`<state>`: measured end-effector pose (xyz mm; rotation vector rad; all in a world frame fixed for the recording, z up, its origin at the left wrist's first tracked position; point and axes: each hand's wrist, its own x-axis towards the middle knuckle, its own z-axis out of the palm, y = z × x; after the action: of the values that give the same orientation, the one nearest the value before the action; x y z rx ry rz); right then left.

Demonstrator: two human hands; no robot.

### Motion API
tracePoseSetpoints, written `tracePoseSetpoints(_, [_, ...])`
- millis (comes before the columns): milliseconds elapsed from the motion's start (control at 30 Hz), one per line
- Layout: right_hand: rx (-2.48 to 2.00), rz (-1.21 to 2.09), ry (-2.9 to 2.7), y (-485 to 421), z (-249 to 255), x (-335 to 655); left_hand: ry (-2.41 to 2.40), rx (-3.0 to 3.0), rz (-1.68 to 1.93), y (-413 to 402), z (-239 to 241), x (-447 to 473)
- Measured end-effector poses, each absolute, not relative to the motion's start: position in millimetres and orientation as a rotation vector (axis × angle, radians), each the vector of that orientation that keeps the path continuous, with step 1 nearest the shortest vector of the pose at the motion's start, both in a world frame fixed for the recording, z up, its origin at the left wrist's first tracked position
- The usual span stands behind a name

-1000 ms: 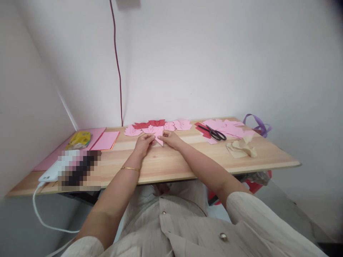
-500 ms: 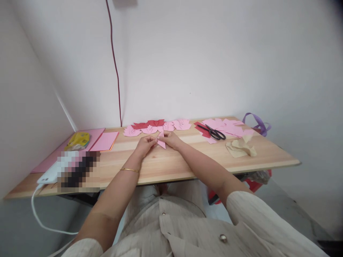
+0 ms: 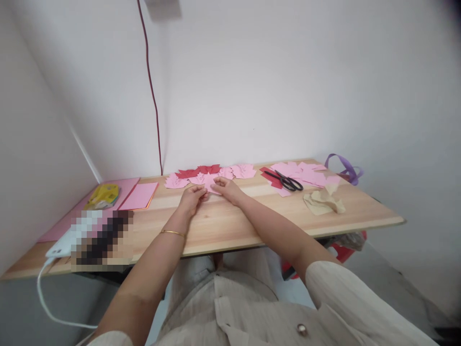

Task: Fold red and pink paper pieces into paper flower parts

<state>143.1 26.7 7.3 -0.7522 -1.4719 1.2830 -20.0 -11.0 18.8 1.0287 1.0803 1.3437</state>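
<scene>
Between my two hands, a piece of pink paper is spread wider, its far edge near the row of cut shapes. My left hand pinches its near left corner, thumb and forefinger together. My right hand grips the right side, fingers curled over it. Just beyond lie several pink cut-paper shapes with jagged edges and slits. Two red cut-paper shapes rest among them against the wall. My fingers hide part of the held paper.
Right of my hands, black scissors lie on red and pink paper pieces. Crumpled beige paper sits nearer the table's right end, beyond it a purple strap. At left are pink sheets, a yellow packet and a white corded device.
The pink paper was a narrow folded triangle and now shows a broader, opened-out face. My hands have moved slightly apart, the left one leftward. The view has shifted a little.
</scene>
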Motion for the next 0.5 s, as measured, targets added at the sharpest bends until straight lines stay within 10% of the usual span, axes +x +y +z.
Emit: tracePoseSetpoints(500, [-0.906, 1.268, -1.575, 58, 24, 117, 1.158, 1.085, 1.131, 24, 25, -40])
